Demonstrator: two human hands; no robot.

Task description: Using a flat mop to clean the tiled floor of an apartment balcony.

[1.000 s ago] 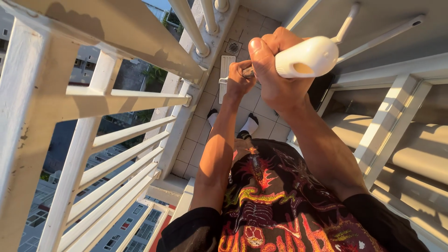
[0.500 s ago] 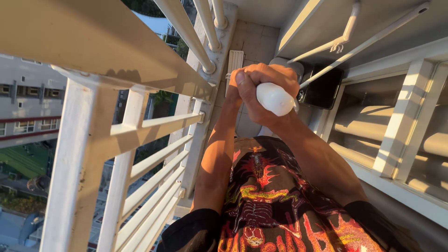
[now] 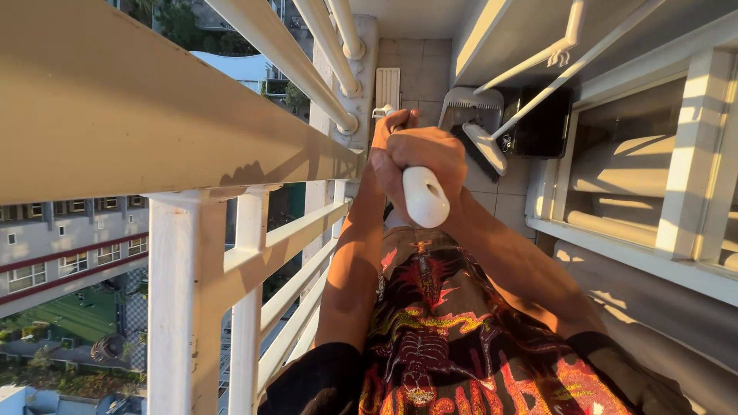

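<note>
Both your hands grip the white handle (image 3: 425, 196) at frame centre: right hand (image 3: 423, 157) wrapped round it, left hand (image 3: 388, 134) just behind. Brush head (image 3: 484, 146) sits on floor tiles (image 3: 507, 207) upper right; sweeping looks underway, amt left unclear.

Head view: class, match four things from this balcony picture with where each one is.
Things:
1. white handle
2. railing
3. dustpan
4. printed shirt

Places:
A. along the left edge of the balcony
B. on the tiled floor by the wall
C. gripped in the right hand
D. worn on the person's body

Pairs: 1-C, 2-A, 3-B, 4-D
</note>
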